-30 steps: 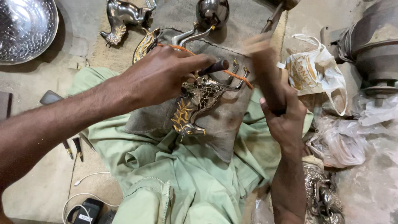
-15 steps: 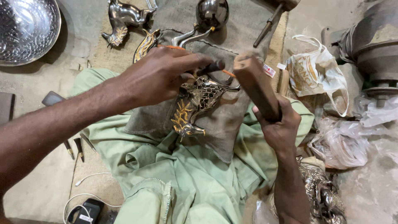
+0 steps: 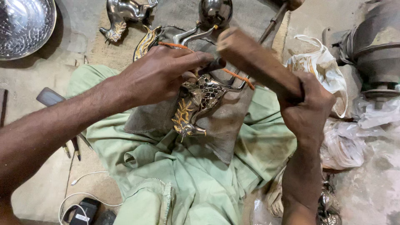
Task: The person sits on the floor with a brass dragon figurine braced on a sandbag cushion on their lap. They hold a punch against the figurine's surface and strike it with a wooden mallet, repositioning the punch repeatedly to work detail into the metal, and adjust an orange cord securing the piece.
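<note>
At the upper left of the frame a hammered silver bowl [image 3: 23, 25] is lying on the floor [image 3: 62, 50], and below it, at the left edge, a dark flat tool [image 3: 50, 96] and some pencil-like punches [image 3: 73, 148] are resting beside the green-trousered lap [image 3: 183, 183]. At the bottom left a white cable [image 3: 79, 183] is curling toward a black charger [image 3: 81, 208]. Moving toward the centre, the left hand [image 3: 160, 75] is gripping a thin dark punch [image 3: 212, 66], pressing its tip onto an ornate brass bird figure [image 3: 196, 102] that is lying on a grey cloth [image 3: 225, 125] spread over the lap. Orange cord [image 3: 237, 77] is crossing the figure's silver frame. Above, at the top centre, another silver bird figure [image 3: 125, 12] and a round silver vessel [image 3: 214, 12] are sitting on the floor. Right of centre, the right hand [image 3: 308, 108] is clenching a wooden mallet [image 3: 254, 62], held angled above the punch. Farther right, crumpled plastic bags [image 3: 346, 137] are lying near a grey metal machine [image 3: 375, 50].
</note>
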